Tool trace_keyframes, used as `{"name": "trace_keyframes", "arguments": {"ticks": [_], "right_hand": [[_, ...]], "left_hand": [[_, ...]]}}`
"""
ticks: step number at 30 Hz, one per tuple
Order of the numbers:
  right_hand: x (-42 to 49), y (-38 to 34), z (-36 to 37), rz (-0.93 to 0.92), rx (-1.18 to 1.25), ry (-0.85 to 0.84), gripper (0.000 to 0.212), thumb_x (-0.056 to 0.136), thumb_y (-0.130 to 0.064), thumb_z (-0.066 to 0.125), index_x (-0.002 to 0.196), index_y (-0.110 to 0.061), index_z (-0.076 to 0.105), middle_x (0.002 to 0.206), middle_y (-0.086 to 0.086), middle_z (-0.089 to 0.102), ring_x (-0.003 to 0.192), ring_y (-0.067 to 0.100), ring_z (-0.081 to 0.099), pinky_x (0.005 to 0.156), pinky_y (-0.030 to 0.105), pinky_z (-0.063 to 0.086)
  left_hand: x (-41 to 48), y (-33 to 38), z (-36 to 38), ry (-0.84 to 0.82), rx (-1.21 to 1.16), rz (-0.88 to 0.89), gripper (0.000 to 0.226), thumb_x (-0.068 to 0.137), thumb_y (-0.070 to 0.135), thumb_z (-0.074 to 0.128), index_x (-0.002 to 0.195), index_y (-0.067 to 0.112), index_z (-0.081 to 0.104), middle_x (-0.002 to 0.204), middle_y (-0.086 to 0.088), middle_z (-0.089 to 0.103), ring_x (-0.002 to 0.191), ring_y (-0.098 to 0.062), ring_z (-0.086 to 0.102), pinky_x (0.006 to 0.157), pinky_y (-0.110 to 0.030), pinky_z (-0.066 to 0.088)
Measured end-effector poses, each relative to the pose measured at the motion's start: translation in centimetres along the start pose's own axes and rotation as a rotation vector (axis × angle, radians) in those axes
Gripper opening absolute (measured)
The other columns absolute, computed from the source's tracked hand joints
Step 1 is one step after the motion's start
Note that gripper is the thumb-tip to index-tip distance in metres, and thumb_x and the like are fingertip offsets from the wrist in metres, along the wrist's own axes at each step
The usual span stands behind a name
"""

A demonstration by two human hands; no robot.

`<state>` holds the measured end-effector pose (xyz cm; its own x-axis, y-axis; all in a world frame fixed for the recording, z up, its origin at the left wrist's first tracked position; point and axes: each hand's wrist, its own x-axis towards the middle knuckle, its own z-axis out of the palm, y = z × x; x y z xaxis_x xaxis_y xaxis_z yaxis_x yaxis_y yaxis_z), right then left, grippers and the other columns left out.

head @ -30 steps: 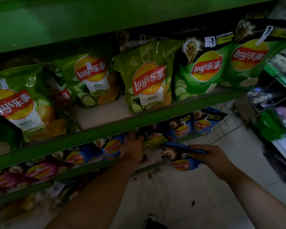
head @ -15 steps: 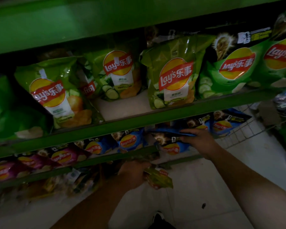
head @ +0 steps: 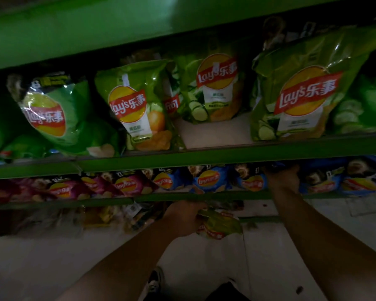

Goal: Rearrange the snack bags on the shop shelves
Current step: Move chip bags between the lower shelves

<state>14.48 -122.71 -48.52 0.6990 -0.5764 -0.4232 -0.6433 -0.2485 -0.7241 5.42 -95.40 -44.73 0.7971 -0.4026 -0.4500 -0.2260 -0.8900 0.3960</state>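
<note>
My left hand grips a small olive-green chip bag just below the front edge of the lower green shelf. My right hand reaches into that shelf and holds the top of a blue chip bag standing among other blue bags. Pink bags fill the left of the same shelf. On the shelf above, large green cucumber-flavour bags stand in a row, with a gap of bare shelf board between two of them.
A green shelf lip separates the two rows. Darker mixed packets sit on the lowest level at left. Pale floor tiles and my shoe lie below. A wire rack shows at the right.
The view has swung left and closer. My left hand pulled the small green bag out below the lower shelf; my right hand pushed the blue bag back into the row.
</note>
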Motion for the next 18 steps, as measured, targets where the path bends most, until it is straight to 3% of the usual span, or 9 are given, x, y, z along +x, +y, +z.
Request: {"name": "trace_keyframes", "arguments": {"ticks": [3,7,9,13,15,18], "right_hand": [[-1.4,0.3,0.2,-0.029,-0.081,0.071,0.085,0.085,-0.038,0.071,0.147,-0.006,0.023,0.135,0.029,0.050,0.115,0.049,0.054,0.089,0.056,0.047],[-0.9,0.3,-0.3,-0.291,-0.075,0.016,0.065,0.086,-0.016,0.071,0.140,-0.001,0.039,0.137,0.025,0.051,0.123,0.045,0.048,0.102,0.051,0.041],[-0.5,0.3,-0.9,-0.314,-0.081,-0.089,0.056,0.088,-0.011,0.068,0.137,-0.001,0.043,0.133,0.024,0.054,0.121,0.043,0.050,0.102,0.050,0.041],[-1.0,-0.2,-2.5,-0.349,-0.309,-0.056,0.041,0.091,-0.018,0.066,0.125,0.001,0.052,0.109,0.028,0.064,0.095,0.046,0.060,0.069,0.040,0.043],[-1.9,-0.5,-3.7,-0.361,-0.418,-0.035,0.040,0.093,-0.025,0.063,0.124,-0.001,0.055,0.103,0.028,0.066,0.087,0.044,0.063,0.064,0.035,0.040],[-4.1,-1.0,-6.4,-0.477,-0.420,-0.050,0.022,0.095,-0.016,0.056,0.109,-0.003,0.066,0.092,0.022,0.070,0.072,0.032,0.061,0.060,0.029,0.045]], "left_hand": [[0.2,0.2,-1.4,0.009,0.018,-0.023,0.041,0.094,0.030,0.058,0.134,0.028,0.055,0.127,-0.006,0.064,0.109,-0.028,0.061,0.081,-0.032,0.049],[0.5,0.9,-3.3,0.065,0.050,0.008,0.040,0.091,0.034,0.059,0.131,0.030,0.057,0.126,-0.001,0.063,0.107,-0.025,0.061,0.076,-0.027,0.045],[0.6,1.5,-4.1,0.092,0.030,0.046,0.033,0.090,0.033,0.061,0.122,0.030,0.062,0.117,0.000,0.066,0.102,-0.024,0.063,0.073,-0.024,0.043],[0.3,2.9,-5.7,0.157,-0.008,0.089,0.033,0.087,0.037,0.063,0.120,0.032,0.063,0.113,0.001,0.069,0.099,-0.022,0.065,0.075,-0.033,0.054],[-0.1,3.9,-6.7,0.173,-0.046,0.109,0.036,0.086,0.038,0.065,0.121,0.031,0.064,0.113,0.002,0.070,0.100,-0.022,0.066,0.077,-0.036,0.055],[-0.7,5.0,-8.5,0.229,-0.106,0.140,0.043,0.086,0.040,0.069,0.127,0.030,0.062,0.119,0.005,0.070,0.105,-0.016,0.065,0.083,-0.024,0.051]]}}
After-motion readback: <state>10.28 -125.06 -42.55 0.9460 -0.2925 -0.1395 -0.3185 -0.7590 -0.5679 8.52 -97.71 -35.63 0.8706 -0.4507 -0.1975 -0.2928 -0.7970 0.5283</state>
